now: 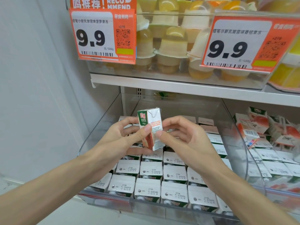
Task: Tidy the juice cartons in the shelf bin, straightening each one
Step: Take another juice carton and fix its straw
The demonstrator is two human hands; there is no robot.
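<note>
both hands are holding 1 juice carton (150,127) in the air above the clear shelf bin (103,127), over its middle rows. the carton is standing nearly upright, leaning a little to the left at the top. it is showing a green panel marked 100%, a white side panel with red print and a reddish lower part. the left hand (123,137) is gripping it from the left, its thumb lying across the front face and its fingers (129,123) curling round behind. the right hand (183,135) is pinching the carton's right edge, the thumb pressing on the white side panel while its fingers (172,121) are bending over toward the back. the carton is hiding where those fingers are touching it.

below the hands, the packed cartons (151,172) are sitting upright in the bin in tidy rows, each touching its neighbours, with white tops and printed date codes facing up. the hands are hiding the spot right under the held carton. in the next bin (282,190) to the right, peach-coloured cartons (259,127) are lying jumbled and tilted at the back. on the shelf above, jelly cups (172,46) are sitting in a clear tray behind 2 orange price tags (95,34), each reading 9.9. a white wall (40,78) is running along the left.
</note>
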